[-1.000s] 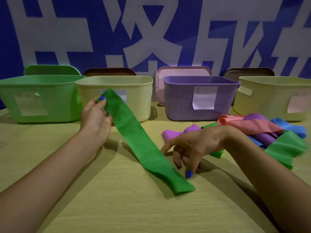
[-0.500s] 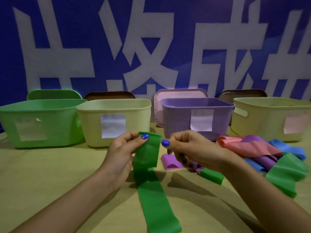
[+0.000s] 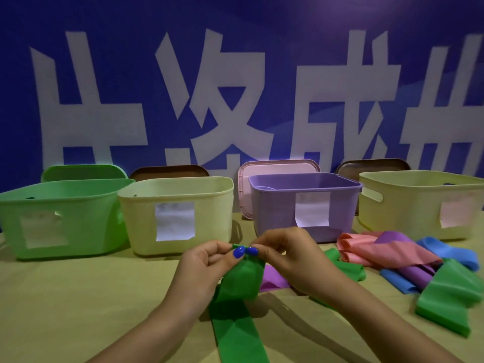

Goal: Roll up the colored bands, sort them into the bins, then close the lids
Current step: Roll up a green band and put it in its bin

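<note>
A long green band (image 3: 237, 320) hangs from both my hands down onto the table. My left hand (image 3: 207, 268) and my right hand (image 3: 290, 260) pinch its top edge together, thumbs side by side, with the edge folded over into a small roll. Behind stand a green bin (image 3: 60, 221), a cream bin (image 3: 178, 192), a purple bin (image 3: 303, 184) and a second cream bin (image 3: 419, 203), all without lids on them. A pile of loose bands (image 3: 408, 260) in pink, purple, blue and green lies at the right.
Lids lean upright behind the bins: a green lid (image 3: 83, 172), a brown lid (image 3: 167, 172), a pink lid (image 3: 277, 167) and another brown lid (image 3: 372, 166). A purple band (image 3: 272, 280) and a green band (image 3: 351, 269) lie just behind my right hand.
My hands came together from holding the band's ends apart, lifted its top end and now pinch it closely with both thumbs, starting a roll. The camera view tilted up.
</note>
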Action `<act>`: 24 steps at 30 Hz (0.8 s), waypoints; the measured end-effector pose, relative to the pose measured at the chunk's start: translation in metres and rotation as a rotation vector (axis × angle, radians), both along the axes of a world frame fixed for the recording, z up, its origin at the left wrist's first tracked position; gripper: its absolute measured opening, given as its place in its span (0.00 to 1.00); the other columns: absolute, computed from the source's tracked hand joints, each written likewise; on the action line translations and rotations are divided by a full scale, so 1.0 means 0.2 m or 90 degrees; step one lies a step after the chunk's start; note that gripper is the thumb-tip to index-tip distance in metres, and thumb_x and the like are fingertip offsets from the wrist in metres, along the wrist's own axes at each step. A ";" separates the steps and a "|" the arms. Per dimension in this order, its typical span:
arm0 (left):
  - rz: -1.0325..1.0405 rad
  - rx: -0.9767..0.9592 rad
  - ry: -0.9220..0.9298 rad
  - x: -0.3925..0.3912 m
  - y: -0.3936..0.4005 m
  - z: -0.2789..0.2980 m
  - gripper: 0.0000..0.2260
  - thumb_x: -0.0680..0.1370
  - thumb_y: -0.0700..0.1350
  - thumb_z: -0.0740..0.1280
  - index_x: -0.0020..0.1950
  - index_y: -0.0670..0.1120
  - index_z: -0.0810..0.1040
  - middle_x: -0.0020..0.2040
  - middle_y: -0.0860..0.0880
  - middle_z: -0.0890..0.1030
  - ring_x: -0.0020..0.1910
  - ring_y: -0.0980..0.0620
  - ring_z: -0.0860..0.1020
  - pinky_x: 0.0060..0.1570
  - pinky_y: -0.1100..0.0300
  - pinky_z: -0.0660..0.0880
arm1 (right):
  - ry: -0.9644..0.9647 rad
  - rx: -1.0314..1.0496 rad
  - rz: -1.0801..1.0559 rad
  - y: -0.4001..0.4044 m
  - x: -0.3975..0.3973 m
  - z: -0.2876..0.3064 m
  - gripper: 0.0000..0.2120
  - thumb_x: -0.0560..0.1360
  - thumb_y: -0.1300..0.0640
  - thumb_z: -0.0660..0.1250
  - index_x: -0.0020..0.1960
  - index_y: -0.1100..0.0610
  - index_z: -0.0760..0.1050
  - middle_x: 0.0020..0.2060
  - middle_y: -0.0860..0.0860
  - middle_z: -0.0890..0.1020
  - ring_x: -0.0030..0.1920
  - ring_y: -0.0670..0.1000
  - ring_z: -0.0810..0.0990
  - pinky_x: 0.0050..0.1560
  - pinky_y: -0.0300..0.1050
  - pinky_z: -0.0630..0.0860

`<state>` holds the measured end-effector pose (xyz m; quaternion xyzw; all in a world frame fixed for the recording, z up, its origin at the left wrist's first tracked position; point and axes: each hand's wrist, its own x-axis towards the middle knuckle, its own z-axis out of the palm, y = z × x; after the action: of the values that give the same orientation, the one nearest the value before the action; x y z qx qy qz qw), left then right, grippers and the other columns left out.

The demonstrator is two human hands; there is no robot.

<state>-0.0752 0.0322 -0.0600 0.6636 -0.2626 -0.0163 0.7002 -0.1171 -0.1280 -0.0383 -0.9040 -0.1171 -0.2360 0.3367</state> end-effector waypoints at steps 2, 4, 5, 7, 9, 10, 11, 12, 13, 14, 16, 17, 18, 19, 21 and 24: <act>0.035 0.082 -0.101 0.00 0.02 -0.01 0.11 0.67 0.52 0.68 0.38 0.45 0.81 0.28 0.47 0.80 0.29 0.51 0.75 0.32 0.61 0.72 | 0.002 -0.025 -0.011 0.01 0.00 0.01 0.09 0.76 0.53 0.66 0.52 0.55 0.82 0.42 0.48 0.84 0.37 0.40 0.77 0.39 0.30 0.73; 0.051 0.136 -0.166 0.00 0.03 -0.03 0.12 0.69 0.55 0.68 0.39 0.47 0.82 0.32 0.45 0.81 0.34 0.47 0.79 0.37 0.50 0.75 | 0.016 -0.036 -0.014 0.01 -0.01 0.01 0.10 0.76 0.53 0.65 0.53 0.54 0.81 0.42 0.47 0.83 0.37 0.38 0.77 0.39 0.29 0.73; 0.054 0.145 -0.177 0.00 0.04 -0.03 0.10 0.70 0.53 0.68 0.40 0.48 0.82 0.35 0.46 0.83 0.37 0.48 0.81 0.40 0.49 0.77 | 0.023 -0.035 -0.012 0.01 -0.01 0.01 0.09 0.76 0.53 0.66 0.53 0.54 0.81 0.42 0.46 0.83 0.37 0.37 0.77 0.38 0.29 0.72; 0.055 0.139 -0.186 -0.01 0.03 -0.01 0.03 0.71 0.47 0.70 0.40 0.51 0.83 0.38 0.50 0.84 0.41 0.53 0.82 0.43 0.54 0.79 | 0.034 -0.030 0.001 0.01 -0.01 0.01 0.09 0.76 0.54 0.66 0.53 0.55 0.81 0.39 0.44 0.81 0.36 0.34 0.76 0.37 0.27 0.70; 0.054 0.133 -0.196 -0.01 0.04 0.00 0.03 0.72 0.44 0.71 0.41 0.52 0.83 0.39 0.54 0.84 0.42 0.57 0.82 0.45 0.59 0.78 | 0.041 -0.026 0.005 0.01 -0.01 0.01 0.09 0.75 0.54 0.66 0.52 0.55 0.82 0.38 0.43 0.80 0.36 0.34 0.76 0.37 0.27 0.70; 0.056 0.139 -0.208 -0.01 0.04 0.00 0.03 0.72 0.45 0.70 0.41 0.53 0.83 0.38 0.54 0.84 0.41 0.58 0.82 0.45 0.62 0.78 | 0.044 -0.026 0.006 0.01 -0.01 0.01 0.09 0.76 0.54 0.66 0.52 0.55 0.82 0.39 0.44 0.81 0.36 0.35 0.76 0.38 0.28 0.71; 0.057 0.142 -0.216 -0.01 0.04 0.01 0.03 0.71 0.46 0.70 0.40 0.53 0.84 0.38 0.54 0.84 0.40 0.59 0.81 0.43 0.64 0.77 | 0.046 -0.026 0.008 0.01 -0.01 0.02 0.08 0.76 0.54 0.66 0.52 0.54 0.82 0.39 0.44 0.82 0.37 0.37 0.77 0.39 0.30 0.73; 0.054 0.134 -0.217 -0.01 0.05 0.02 0.04 0.70 0.49 0.69 0.40 0.53 0.84 0.37 0.53 0.84 0.39 0.58 0.81 0.42 0.66 0.76 | 0.047 -0.027 0.011 0.00 -0.01 0.02 0.08 0.76 0.54 0.67 0.51 0.54 0.82 0.40 0.46 0.83 0.37 0.39 0.77 0.40 0.31 0.74; 0.045 0.113 -0.210 -0.01 0.05 0.02 0.05 0.68 0.50 0.69 0.40 0.54 0.84 0.37 0.52 0.84 0.38 0.58 0.81 0.40 0.66 0.76 | 0.047 -0.029 0.014 0.00 -0.01 0.03 0.08 0.75 0.54 0.67 0.51 0.54 0.83 0.41 0.47 0.84 0.38 0.40 0.78 0.41 0.32 0.75; 0.041 0.092 -0.202 -0.01 0.04 0.03 0.06 0.67 0.50 0.68 0.40 0.55 0.84 0.36 0.51 0.84 0.37 0.57 0.81 0.39 0.66 0.76 | 0.047 -0.028 0.016 0.00 -0.01 0.03 0.08 0.75 0.54 0.67 0.51 0.55 0.83 0.41 0.47 0.84 0.37 0.39 0.78 0.41 0.31 0.75; 0.040 0.067 -0.197 -0.01 0.03 0.04 0.06 0.65 0.49 0.69 0.38 0.55 0.85 0.35 0.50 0.84 0.35 0.57 0.81 0.38 0.66 0.77 | 0.042 -0.024 0.015 0.00 -0.02 0.03 0.08 0.76 0.55 0.67 0.50 0.56 0.83 0.40 0.48 0.84 0.36 0.37 0.77 0.39 0.30 0.73; 0.039 0.061 -0.191 0.00 0.03 0.04 0.05 0.65 0.49 0.69 0.36 0.55 0.85 0.35 0.50 0.84 0.35 0.57 0.81 0.38 0.66 0.77 | 0.040 -0.027 0.008 0.01 -0.02 0.03 0.08 0.76 0.55 0.66 0.49 0.56 0.82 0.40 0.48 0.83 0.36 0.38 0.77 0.38 0.31 0.73; 0.037 0.058 -0.185 0.00 0.03 0.03 0.05 0.64 0.48 0.69 0.34 0.55 0.85 0.34 0.49 0.84 0.34 0.57 0.81 0.38 0.65 0.77 | 0.040 -0.039 -0.001 0.01 -0.02 0.03 0.08 0.77 0.56 0.65 0.49 0.57 0.82 0.40 0.49 0.83 0.37 0.41 0.78 0.38 0.34 0.73; 0.033 0.057 -0.176 0.00 0.02 0.03 0.04 0.64 0.48 0.69 0.33 0.54 0.85 0.34 0.49 0.84 0.34 0.56 0.82 0.37 0.65 0.77 | 0.040 -0.054 -0.009 0.02 -0.03 0.03 0.08 0.77 0.56 0.64 0.49 0.57 0.81 0.41 0.50 0.83 0.38 0.44 0.78 0.38 0.37 0.74; 0.029 0.058 -0.163 0.00 0.02 0.02 0.04 0.65 0.47 0.69 0.34 0.50 0.84 0.35 0.48 0.84 0.34 0.56 0.81 0.38 0.66 0.77 | 0.033 -0.076 -0.018 0.02 -0.03 0.03 0.08 0.78 0.56 0.63 0.48 0.57 0.79 0.42 0.51 0.82 0.41 0.49 0.78 0.42 0.42 0.74; 0.033 0.046 -0.152 0.01 0.02 0.03 0.02 0.68 0.42 0.70 0.37 0.46 0.83 0.35 0.47 0.84 0.34 0.57 0.81 0.37 0.67 0.76 | 0.035 -0.037 0.002 0.02 -0.02 0.02 0.07 0.77 0.55 0.65 0.47 0.57 0.81 0.40 0.52 0.83 0.39 0.48 0.79 0.42 0.41 0.74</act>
<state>-0.0729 0.0354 -0.0546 0.6923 -0.3263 0.0711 0.6397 -0.1210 -0.1242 -0.0337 -0.9193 -0.1159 -0.2073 0.3138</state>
